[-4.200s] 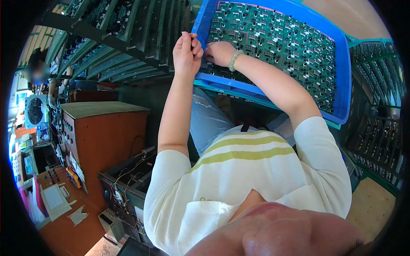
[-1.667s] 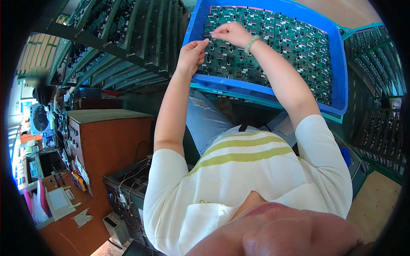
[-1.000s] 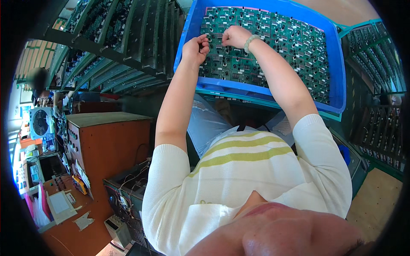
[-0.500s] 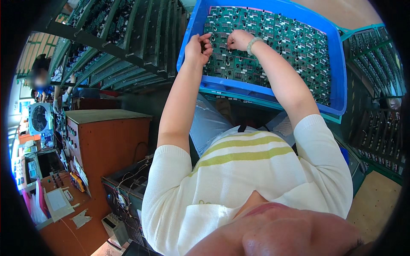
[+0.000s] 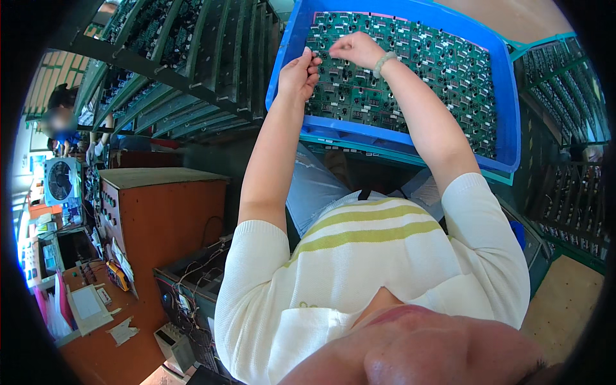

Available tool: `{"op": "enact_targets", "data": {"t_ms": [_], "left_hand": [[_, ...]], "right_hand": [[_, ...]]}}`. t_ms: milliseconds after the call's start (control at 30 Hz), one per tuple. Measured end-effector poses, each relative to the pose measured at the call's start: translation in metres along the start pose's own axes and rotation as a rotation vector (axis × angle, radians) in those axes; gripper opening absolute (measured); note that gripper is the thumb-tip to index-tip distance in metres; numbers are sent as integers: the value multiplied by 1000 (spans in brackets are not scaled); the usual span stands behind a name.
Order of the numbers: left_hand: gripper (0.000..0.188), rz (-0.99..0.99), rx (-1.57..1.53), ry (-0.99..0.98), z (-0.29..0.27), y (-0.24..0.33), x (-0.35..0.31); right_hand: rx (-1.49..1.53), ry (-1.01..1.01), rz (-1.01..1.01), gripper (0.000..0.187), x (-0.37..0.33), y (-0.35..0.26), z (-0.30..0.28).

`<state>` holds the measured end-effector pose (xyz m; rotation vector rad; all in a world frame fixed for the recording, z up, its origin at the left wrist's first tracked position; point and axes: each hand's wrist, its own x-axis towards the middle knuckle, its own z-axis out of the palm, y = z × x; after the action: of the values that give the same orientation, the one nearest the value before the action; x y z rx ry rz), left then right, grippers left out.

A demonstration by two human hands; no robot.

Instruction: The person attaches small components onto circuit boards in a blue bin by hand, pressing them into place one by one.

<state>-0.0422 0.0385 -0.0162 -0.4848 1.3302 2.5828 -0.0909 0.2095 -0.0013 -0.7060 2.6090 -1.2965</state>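
Reaching over green circuit boards (image 5: 449,80), laid in blue tray (image 5: 353,128): left hand (image 5: 299,76), right hand (image 5: 359,50). Fingers of both curled; whether anything is pinched cannot be told. Boards best handled lightly, components unpressed.

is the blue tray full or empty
Full, it appears: green circuit boards spread across nearly the whole inside of the blue tray.

Wears wht knit top (image 5: 378,273) w/ short slvs (image 5: 255,256), yel-grn stripes (image 5: 372,234); pale-grn bead bracelet (image 5: 380,65); ripped lt-blue jeans (image 5: 313,183).
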Motion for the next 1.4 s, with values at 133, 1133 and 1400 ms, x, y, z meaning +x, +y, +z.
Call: {"op": "enact_targets", "data": {"t_ms": [133, 1133, 1400], "left_hand": [[17, -42, 57, -44, -1, 2, 1], [14, 166, 1027, 0, -6, 9, 51], [25, 414, 1490, 97, -17, -3, 66]], "right_hand": [[133, -8, -117, 17, 2, -4, 12], [-464, 192, 43, 15, 8, 30, 43], [-445, 132, 77, 15, 14, 39, 50]]}}
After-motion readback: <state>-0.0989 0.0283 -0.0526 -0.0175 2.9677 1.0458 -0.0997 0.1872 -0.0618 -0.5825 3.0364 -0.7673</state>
